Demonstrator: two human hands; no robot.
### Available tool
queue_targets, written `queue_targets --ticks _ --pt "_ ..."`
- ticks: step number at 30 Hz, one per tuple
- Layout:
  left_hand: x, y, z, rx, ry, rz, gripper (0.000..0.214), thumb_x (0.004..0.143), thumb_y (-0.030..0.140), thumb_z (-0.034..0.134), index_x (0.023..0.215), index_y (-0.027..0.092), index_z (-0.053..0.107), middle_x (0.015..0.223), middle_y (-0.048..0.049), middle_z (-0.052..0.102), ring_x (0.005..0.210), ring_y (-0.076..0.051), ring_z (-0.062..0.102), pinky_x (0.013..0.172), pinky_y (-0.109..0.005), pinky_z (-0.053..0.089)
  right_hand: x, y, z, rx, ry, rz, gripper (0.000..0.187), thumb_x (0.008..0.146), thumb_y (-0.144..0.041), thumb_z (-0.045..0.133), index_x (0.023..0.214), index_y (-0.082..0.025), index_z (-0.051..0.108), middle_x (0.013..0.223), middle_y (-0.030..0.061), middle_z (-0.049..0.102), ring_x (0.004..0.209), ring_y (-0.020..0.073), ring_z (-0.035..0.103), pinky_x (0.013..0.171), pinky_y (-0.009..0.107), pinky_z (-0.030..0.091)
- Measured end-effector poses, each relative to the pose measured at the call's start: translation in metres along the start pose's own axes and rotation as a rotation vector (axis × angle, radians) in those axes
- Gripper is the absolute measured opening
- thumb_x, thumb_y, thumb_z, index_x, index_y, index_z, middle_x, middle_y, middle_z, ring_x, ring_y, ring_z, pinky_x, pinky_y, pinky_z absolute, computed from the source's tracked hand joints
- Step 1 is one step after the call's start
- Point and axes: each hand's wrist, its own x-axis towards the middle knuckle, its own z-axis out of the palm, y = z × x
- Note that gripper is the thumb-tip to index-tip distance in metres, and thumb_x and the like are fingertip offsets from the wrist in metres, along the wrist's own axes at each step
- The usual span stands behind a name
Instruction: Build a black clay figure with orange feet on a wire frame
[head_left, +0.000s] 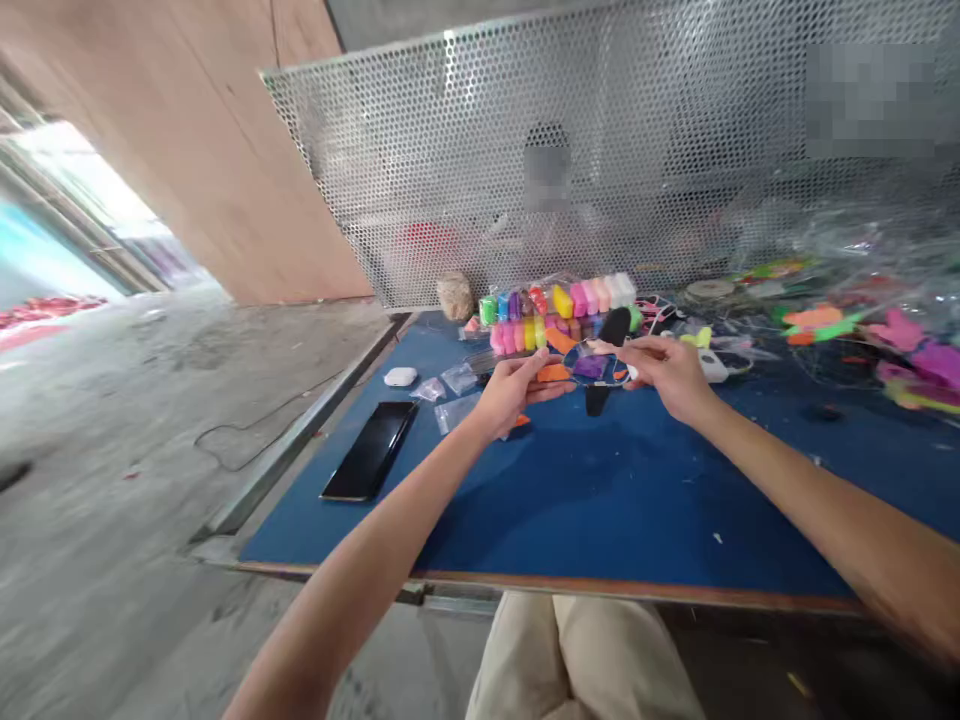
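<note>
Above the blue tabletop, both hands meet at a small orange, black and purple piece point(589, 367) with a thin loop around its middle; its exact kind is unclear. My left hand point(510, 392) is closed on its orange end point(553, 372), fingers reaching underneath. From the other side, my right hand point(666, 372) pinches the edge of the loop between thumb and fingers. One black flap point(616, 326) sticks up behind the piece and another black flap point(596, 400) points down below it. Small clear plastic bags point(454, 412) lie beside my left hand.
A black phone point(370, 452) and a white earbud case point(400, 377) lie on the blue table point(570, 500) at left. Behind the hands stand colourful clay packs point(562, 303) and a stone point(454, 296). Bright scraps point(911, 345) pile up at right, before a perforated metal panel point(450, 150).
</note>
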Motion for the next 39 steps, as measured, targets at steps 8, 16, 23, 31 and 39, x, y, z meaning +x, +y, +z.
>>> queue_targets --ticks 8,16,23,31,39 --pt "0.004 -0.008 -0.004 0.095 0.008 -0.047 0.021 0.093 0.028 0.069 0.1 0.008 0.074 0.101 -0.0134 0.078 0.098 -0.022 0.076 0.106 -0.036 0.054 -0.001 -0.004 -0.003 -0.002 -0.018 0.015 0.04 0.062 -0.045 0.091 0.087 -0.016 0.078 0.055 -0.0059 0.049 0.045 0.0068 0.044 0.047 0.029 0.063" --pt "0.005 -0.012 -0.005 0.185 -0.016 0.068 0.034 0.088 0.035 0.074 0.113 0.012 0.075 0.108 -0.011 0.077 0.099 -0.022 0.076 0.104 -0.037 0.056 -0.002 -0.004 -0.002 0.002 -0.028 0.044 0.04 0.064 -0.046 0.09 0.088 -0.017 0.077 0.06 -0.0047 0.053 0.046 0.0066 0.044 0.047 0.03 0.063" --pt "0.003 -0.011 0.004 0.121 0.042 0.107 0.03 0.084 0.026 0.078 0.109 0.009 0.075 0.104 -0.0117 0.078 0.093 -0.021 0.077 0.103 -0.039 0.057 -0.005 -0.008 0.001 0.018 -0.034 0.048 0.04 0.064 -0.046 0.089 0.088 -0.016 0.077 0.06 -0.0048 0.052 0.047 0.006 0.041 0.047 0.029 0.062" --pt "0.003 -0.016 0.003 0.164 0.027 0.163 0.043 0.075 0.033 0.085 0.111 0.011 0.075 0.103 -0.011 0.078 0.094 -0.022 0.076 0.1 -0.039 0.057 -0.005 -0.007 0.001 0.014 -0.032 0.029 0.037 0.065 -0.046 0.088 0.086 -0.017 0.077 0.056 -0.0059 0.049 0.045 0.0067 0.042 0.048 0.029 0.062" --pt "0.002 -0.014 0.005 0.181 0.097 0.171 0.044 0.071 0.034 0.088 0.107 0.011 0.076 0.092 -0.0089 0.078 0.088 -0.021 0.076 0.093 -0.038 0.061 -0.007 -0.008 0.003 0.037 -0.056 0.011 0.035 0.067 -0.045 0.088 0.085 -0.017 0.077 0.054 -0.0075 0.045 0.044 0.0057 0.036 0.048 0.029 0.062"
